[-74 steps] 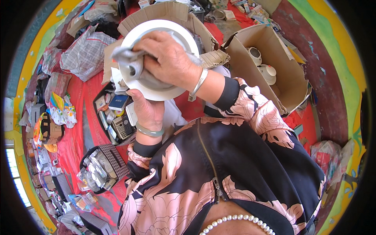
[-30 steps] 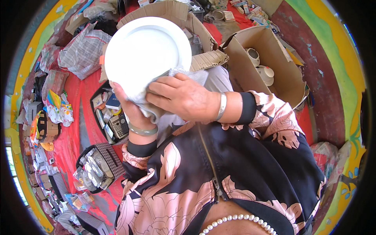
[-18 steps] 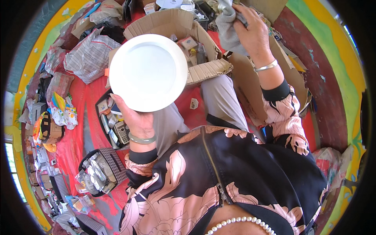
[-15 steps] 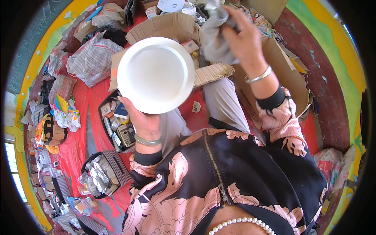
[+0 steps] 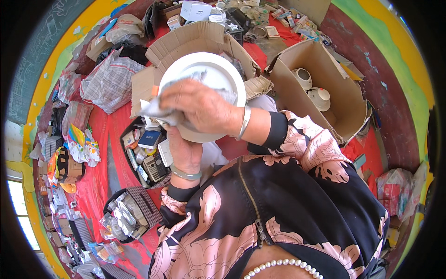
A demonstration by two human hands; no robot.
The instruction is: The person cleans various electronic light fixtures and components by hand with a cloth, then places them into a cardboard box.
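Note:
A round white plate is tilted toward me above my lap. My left hand grips its near left edge from below, the fingertips hidden behind the rim and a cloth. A crumpled grey cloth is in my right hand, which presses it against the plate's upper face. The fingers of that hand are bent over the cloth, and it hides much of the plate's left half. Beyond the plate stands an open cardboard box with small goods inside.
To the right, another cardboard box holds two pale bowls. By my left arm sit a dark case with a calculator and a checked basket of packets. Bags and boxes line the red floor covering's left side.
My right hand has come down and left from above the right box, bringing the cloth onto the plate. The plate has shifted slightly right. The bowls in the right box now show.

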